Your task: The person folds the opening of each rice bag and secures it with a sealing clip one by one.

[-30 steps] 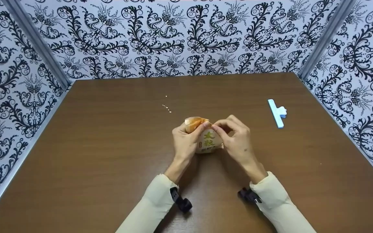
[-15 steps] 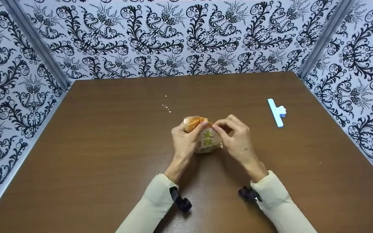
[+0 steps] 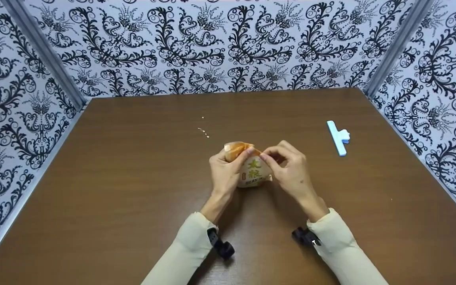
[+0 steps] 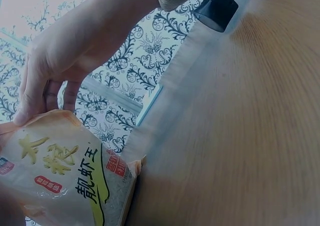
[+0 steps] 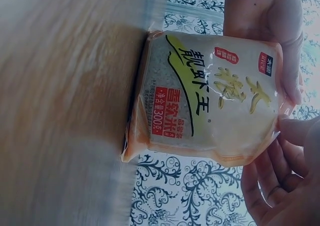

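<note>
A small bag of rice point(image 3: 255, 172), whitish with orange edges and gold lettering, stands upright on the wooden table. My left hand point(image 3: 225, 172) grips the bag's top from the left, thumb over the front near the orange edge. From the right, my right hand point(image 3: 289, 169) pinches the top edge between thumb and index finger. In the right wrist view the rice bag point(image 5: 200, 98) shows its printed front, with a red label and grains behind a clear window. The left wrist view shows the right hand point(image 4: 55, 71) at the bag's upper corner.
A light-blue bag clip point(image 3: 337, 138) lies on the table point(image 3: 133, 166) at the back right. Several white grains point(image 3: 204, 132) are scattered behind the bag to the left. Patterned walls point(image 3: 212, 43) enclose the table at the back and sides.
Both hands keep their hold at the bag's top. The bag and hands stay nearly in place, with only a very slight shift in the view.
</note>
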Available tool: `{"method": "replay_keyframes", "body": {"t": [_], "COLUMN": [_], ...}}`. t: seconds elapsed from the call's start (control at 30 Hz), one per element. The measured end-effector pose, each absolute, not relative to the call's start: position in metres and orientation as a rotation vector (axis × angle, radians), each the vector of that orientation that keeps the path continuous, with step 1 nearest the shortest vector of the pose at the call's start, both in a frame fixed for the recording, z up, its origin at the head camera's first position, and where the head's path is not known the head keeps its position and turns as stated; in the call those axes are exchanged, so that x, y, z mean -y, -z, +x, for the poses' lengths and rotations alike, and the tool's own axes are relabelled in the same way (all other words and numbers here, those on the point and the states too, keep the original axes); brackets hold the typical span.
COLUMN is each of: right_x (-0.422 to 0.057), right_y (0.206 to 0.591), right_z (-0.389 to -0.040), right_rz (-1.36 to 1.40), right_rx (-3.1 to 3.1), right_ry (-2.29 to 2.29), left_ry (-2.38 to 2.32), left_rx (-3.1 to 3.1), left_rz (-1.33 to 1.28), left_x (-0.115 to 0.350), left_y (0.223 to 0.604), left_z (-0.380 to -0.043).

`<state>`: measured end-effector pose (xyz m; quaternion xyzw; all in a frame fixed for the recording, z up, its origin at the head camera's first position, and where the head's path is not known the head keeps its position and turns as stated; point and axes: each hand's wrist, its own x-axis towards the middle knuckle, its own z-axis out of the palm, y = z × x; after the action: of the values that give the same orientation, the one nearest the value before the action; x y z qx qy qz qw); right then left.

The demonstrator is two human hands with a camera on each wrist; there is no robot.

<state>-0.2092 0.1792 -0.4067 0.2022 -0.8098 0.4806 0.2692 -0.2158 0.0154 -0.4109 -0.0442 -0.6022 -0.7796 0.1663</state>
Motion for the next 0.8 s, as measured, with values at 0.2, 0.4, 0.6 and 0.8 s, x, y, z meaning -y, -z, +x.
{"method": "replay_keyframes", "body": {"t": [0.2, 0.4, 0.6, 0.8], "right_x": [-0.1812, -0.1832, -0.1848, -0.1867], "right_y": [0.4066, 0.405, 0.4045, 0.4046], "right_z": [-0.2096, -0.2093, -0.2092, -0.2106], "right_rz": [0.543, 0.552, 0.557, 0.541], "right_rx": [2.2, 2.211, 2.23, 2.246], "right_ry": [-1.296, -1.298, -1.286, -1.265], "left_ry": [2.223, 2.207, 2.218, 2.207], "left_rx": [1.703, 1.719, 1.717, 1.73], "left_rz": [-0.112, -0.112, -0.121, -0.126], "left_x": [-0.0155, -0.0154, -0.0148, -0.0142], "left_y": [0.4119, 0.4111, 0.4109, 0.4115], "left_z": [-0.2165, -0.216, -0.216, -0.2169]}}
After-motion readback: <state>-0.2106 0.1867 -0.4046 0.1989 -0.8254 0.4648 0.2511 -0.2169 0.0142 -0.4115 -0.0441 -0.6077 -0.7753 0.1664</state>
